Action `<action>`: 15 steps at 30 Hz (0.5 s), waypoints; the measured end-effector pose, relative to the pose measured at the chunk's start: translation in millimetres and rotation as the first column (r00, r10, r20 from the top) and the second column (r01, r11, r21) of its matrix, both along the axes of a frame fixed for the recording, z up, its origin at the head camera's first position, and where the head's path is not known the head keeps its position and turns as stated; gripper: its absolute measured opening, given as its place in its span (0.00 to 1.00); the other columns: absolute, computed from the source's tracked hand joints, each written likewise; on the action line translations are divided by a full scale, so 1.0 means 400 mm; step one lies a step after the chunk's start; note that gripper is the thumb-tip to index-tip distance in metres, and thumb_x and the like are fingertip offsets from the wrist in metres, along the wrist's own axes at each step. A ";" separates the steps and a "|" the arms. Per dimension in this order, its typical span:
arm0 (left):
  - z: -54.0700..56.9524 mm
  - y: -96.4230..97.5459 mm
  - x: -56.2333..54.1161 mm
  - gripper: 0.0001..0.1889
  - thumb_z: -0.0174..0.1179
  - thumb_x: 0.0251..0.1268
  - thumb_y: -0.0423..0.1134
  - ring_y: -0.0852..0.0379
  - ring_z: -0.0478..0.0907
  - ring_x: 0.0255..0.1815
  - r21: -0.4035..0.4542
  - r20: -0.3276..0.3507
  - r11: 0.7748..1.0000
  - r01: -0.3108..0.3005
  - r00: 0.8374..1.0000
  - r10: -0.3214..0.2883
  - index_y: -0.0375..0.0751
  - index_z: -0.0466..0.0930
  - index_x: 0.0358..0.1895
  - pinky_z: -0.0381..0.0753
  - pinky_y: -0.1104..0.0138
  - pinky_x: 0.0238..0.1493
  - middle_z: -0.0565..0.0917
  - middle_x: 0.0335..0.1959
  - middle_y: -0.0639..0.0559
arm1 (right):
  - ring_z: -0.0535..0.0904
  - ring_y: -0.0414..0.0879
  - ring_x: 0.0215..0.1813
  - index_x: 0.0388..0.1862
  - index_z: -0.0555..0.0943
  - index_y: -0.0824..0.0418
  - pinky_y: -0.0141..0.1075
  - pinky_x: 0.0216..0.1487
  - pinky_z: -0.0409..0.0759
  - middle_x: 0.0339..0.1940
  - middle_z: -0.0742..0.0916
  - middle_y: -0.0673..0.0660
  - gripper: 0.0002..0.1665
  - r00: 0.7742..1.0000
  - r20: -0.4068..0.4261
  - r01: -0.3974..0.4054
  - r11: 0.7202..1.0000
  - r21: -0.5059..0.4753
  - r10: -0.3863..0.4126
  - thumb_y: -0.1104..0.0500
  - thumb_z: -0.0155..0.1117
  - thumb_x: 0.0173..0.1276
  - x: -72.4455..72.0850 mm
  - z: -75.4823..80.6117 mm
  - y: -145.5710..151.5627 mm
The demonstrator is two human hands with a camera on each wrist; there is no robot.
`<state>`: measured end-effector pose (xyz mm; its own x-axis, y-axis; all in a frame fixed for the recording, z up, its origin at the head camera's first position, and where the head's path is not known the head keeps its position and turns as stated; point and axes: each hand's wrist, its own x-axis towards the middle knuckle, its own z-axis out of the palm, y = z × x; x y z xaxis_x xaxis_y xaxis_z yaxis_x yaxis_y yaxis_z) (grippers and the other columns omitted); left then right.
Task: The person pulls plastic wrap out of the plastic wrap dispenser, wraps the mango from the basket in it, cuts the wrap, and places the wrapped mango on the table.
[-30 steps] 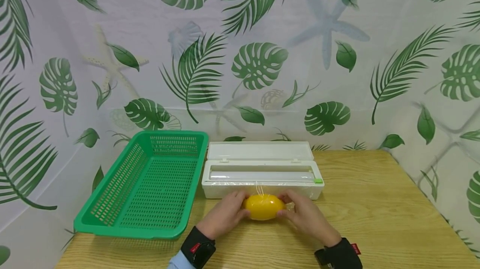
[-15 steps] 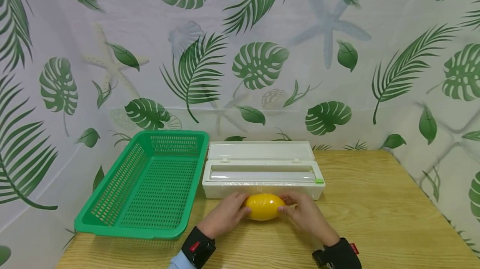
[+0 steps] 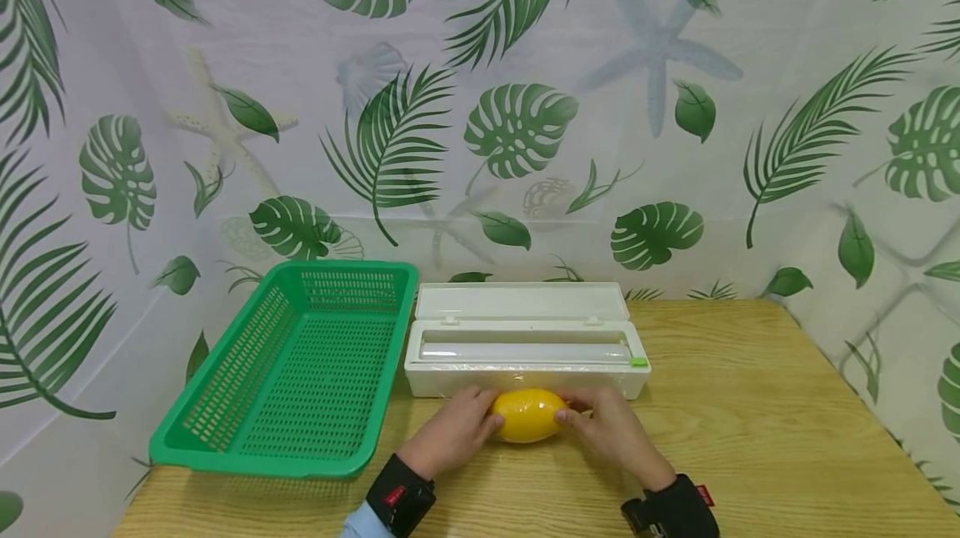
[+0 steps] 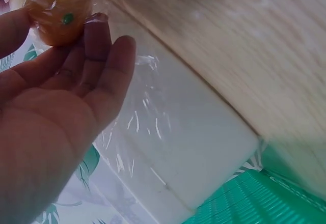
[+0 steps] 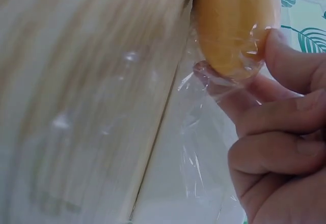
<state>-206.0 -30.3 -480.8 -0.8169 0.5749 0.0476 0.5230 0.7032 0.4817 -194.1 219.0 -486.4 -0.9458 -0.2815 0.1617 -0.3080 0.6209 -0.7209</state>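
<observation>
A glossy yellow oval fruit (image 3: pixel 529 415), mango-like, is held in front of the white cling film dispenser (image 3: pixel 450 381). My left hand (image 3: pixel 456 431) grips its left end between thumb and fingers; a small green spot shows at that end in the left wrist view. At the other end, my right hand (image 3: pixel 617 434) pinches the fruit, its last fingers curled in. Clear cling film (image 5: pixel 196 147) lies over the fruit and hangs in wrinkles past its end in the right wrist view. More film (image 4: pixel 145 107) stretches across the dispenser's front in the left wrist view.
A green perforated basket (image 3: pixel 300 463) stands left of the dispenser. The dispenser's lid (image 3: pixel 517 301) is raised at the back, with the film roll (image 3: pixel 525 351) showing and a green slider (image 3: pixel 638 362) at its right end. Behind the wooden table (image 3: pixel 750 421) hangs a leaf-patterned curtain (image 3: pixel 555 213).
The fruit has turned slightly and tipped a little down to the right between both hands. The film strands that rose above it one second ago now lie flatter. Basket and dispenser stay put.
</observation>
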 end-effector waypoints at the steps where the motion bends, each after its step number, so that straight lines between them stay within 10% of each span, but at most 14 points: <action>1: 0.000 0.000 0.000 0.22 0.55 0.75 0.43 0.50 0.76 0.56 0.005 -0.004 1.000 -0.002 1.000 0.002 0.33 0.74 0.63 0.76 0.57 0.60 0.80 0.55 0.43 | 0.85 0.47 0.45 0.52 0.85 0.68 0.35 0.44 0.81 0.44 0.90 0.57 0.17 1.000 0.000 -0.001 1.000 0.002 0.001 0.60 0.67 0.66 0.000 -0.001 0.000; 10: -0.005 -0.001 -0.010 0.22 0.61 0.71 0.44 0.61 0.78 0.40 0.138 0.087 0.988 -0.065 0.995 0.053 0.37 0.71 0.61 0.80 0.68 0.43 0.83 0.46 0.46 | 0.84 0.50 0.46 0.52 0.85 0.66 0.42 0.45 0.82 0.46 0.89 0.59 0.17 0.998 0.059 0.017 1.000 -0.006 -0.017 0.60 0.69 0.66 0.003 0.004 0.003; 15: -0.006 -0.001 -0.010 0.17 0.60 0.71 0.43 0.63 0.74 0.38 0.101 0.020 0.995 -0.019 1.000 0.017 0.41 0.72 0.57 0.77 0.70 0.41 0.82 0.44 0.51 | 0.82 0.55 0.52 0.51 0.85 0.65 0.51 0.53 0.80 0.48 0.88 0.60 0.17 0.998 0.042 0.044 0.999 0.030 -0.045 0.60 0.71 0.64 0.012 0.010 -0.003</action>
<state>-209.8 -30.8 -483.2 -0.8285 0.5529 0.0892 0.5006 0.6596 0.5606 -189.1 218.0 -482.3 -0.9633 -0.2432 0.1134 -0.2493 0.6541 -0.7142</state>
